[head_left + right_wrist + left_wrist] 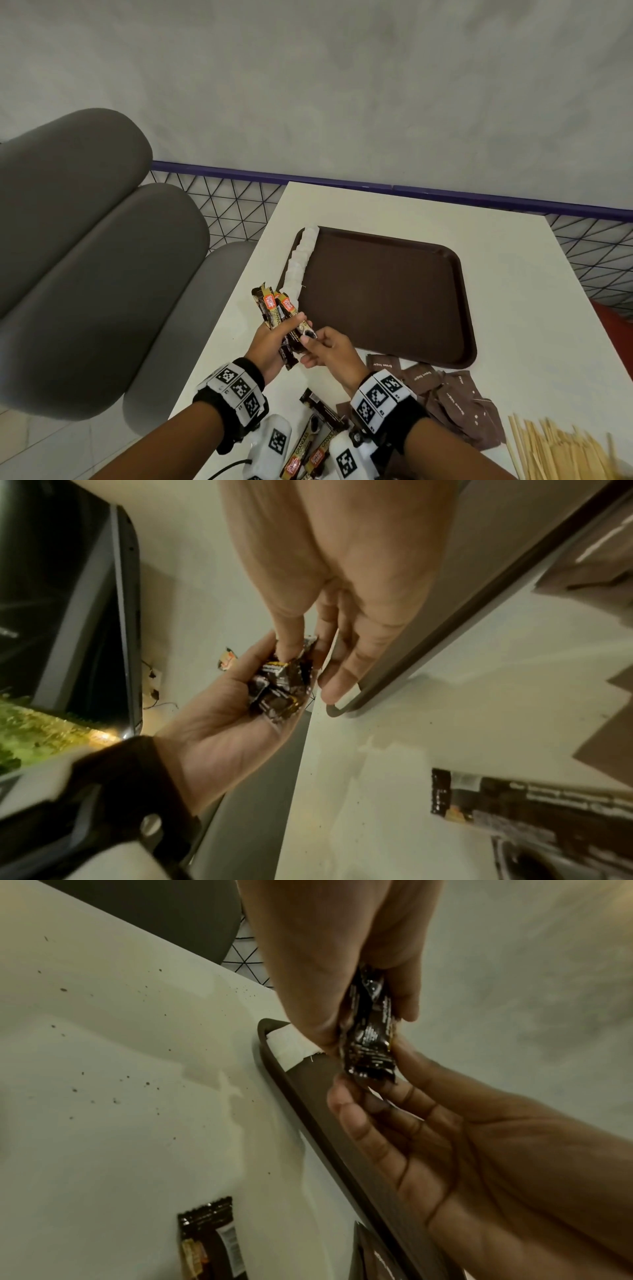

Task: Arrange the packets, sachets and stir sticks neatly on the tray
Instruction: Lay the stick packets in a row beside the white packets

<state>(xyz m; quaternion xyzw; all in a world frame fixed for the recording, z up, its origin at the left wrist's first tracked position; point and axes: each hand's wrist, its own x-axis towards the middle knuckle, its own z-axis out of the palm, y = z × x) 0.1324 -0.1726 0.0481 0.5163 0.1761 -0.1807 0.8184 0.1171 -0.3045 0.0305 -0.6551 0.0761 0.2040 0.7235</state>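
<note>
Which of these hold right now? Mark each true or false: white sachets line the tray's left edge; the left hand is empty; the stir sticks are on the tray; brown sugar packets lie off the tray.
1. White sachets line the tray's left edge: true.
2. The left hand is empty: false, it grips a bunch of coffee sticks.
3. The stir sticks are on the tray: false, they lie on the table.
4. Brown sugar packets lie off the tray: true.

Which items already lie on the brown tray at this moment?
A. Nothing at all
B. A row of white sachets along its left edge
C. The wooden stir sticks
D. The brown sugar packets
B: in the head view, white sachets line the left edge of the tray, while the brown sugar packets and the stir sticks lie on the table beside it.
</note>
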